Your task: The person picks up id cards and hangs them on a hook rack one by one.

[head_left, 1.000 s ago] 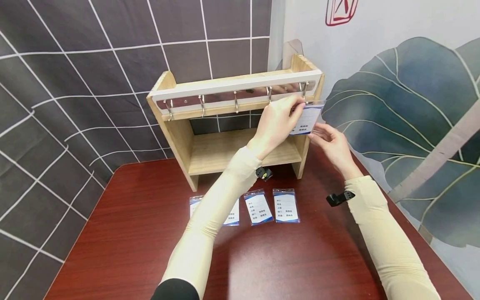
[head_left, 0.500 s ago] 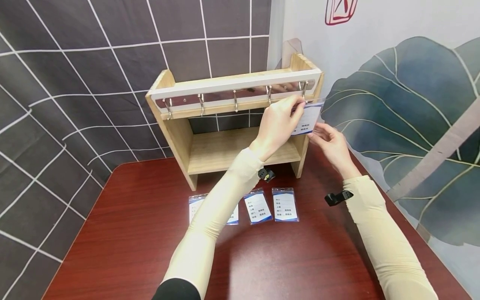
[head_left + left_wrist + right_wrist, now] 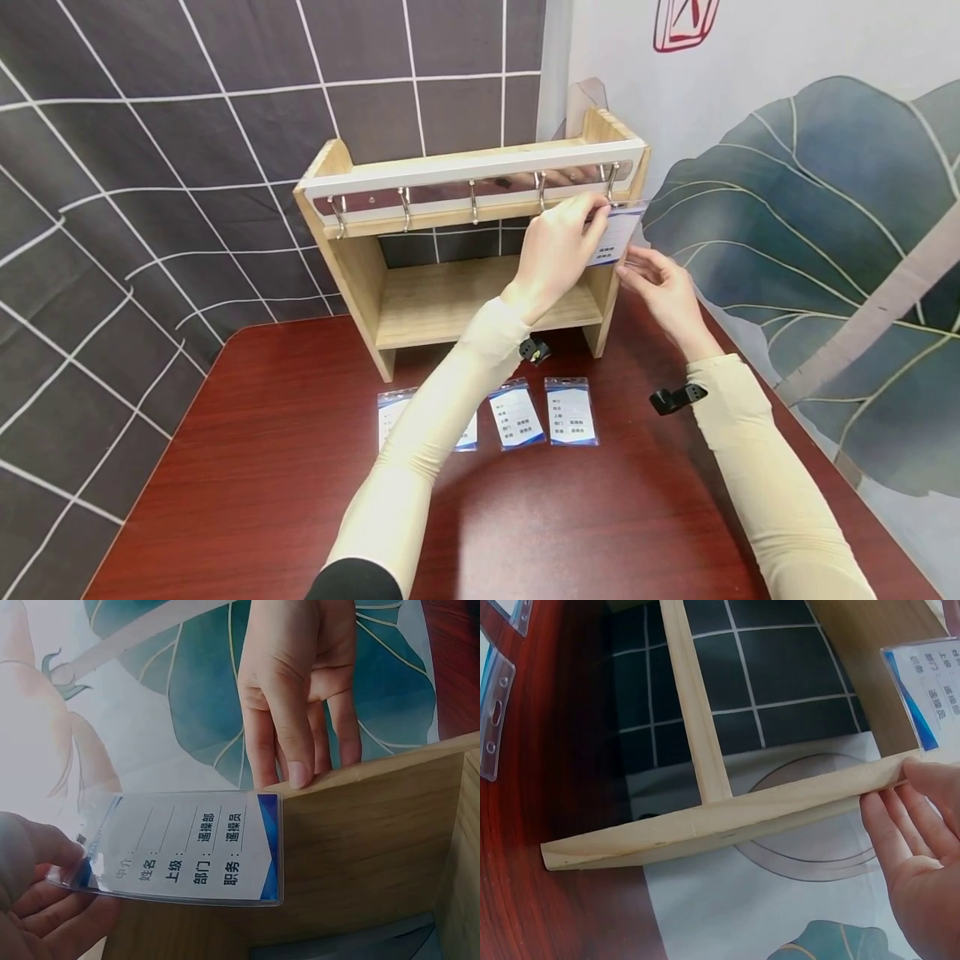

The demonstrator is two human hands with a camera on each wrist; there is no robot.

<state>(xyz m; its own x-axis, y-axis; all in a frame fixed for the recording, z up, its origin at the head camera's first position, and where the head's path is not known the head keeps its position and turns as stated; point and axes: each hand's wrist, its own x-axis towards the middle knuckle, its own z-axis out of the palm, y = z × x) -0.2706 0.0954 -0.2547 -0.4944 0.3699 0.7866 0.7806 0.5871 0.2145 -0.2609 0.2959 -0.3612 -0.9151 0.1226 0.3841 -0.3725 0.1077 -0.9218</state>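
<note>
Left hand (image 3: 553,239) pinching the badge (image 3: 187,851) by its top edge just below the rightmost hook (image 3: 611,177), right hand (image 3: 662,290) gripping the wooden shelf (image 3: 427,296) at its right side, best keep the badge square and the shelf braced.

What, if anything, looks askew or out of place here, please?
One card on the table looks slightly askew: it slants compared with the straighter end card to its right. I see no spill or damage; the left sleeve partly hides other cards.
</note>
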